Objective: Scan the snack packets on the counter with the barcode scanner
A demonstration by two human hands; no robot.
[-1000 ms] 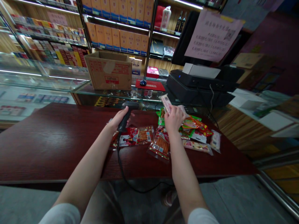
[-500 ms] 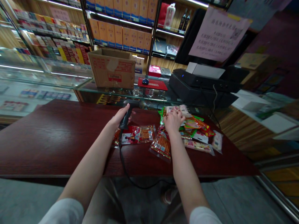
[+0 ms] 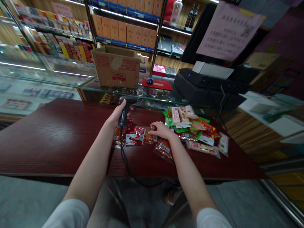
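My left hand (image 3: 120, 113) is wrapped round the grip of a black barcode scanner (image 3: 123, 115), held above the table, its cord hanging toward me. My right hand (image 3: 161, 129) is over a clear snack packet (image 3: 150, 136), fingers slightly bent and apart; whether the fingertips touch it I cannot tell. Left of that packet lies a red and white snack packet (image 3: 134, 135). Another brown snack packet (image 3: 163, 148) is partly under my right wrist. Beyond the hand, pale wrapped snack sticks (image 3: 182, 114) lie on a pile of green, orange and red snack packets (image 3: 198, 125).
The dark red wooden table (image 3: 59, 136) meets a glass counter (image 3: 90, 87) bearing an open cardboard box (image 3: 116, 69). A black printer-like machine (image 3: 209, 82) and a monitor with a paper notice (image 3: 229, 31) stand at right. The scanner cord (image 3: 133, 174) loops below the table edge.
My right hand has left the pale snack sticks on the pile and moved left to the packets in the middle. The scanner stays in my left hand.
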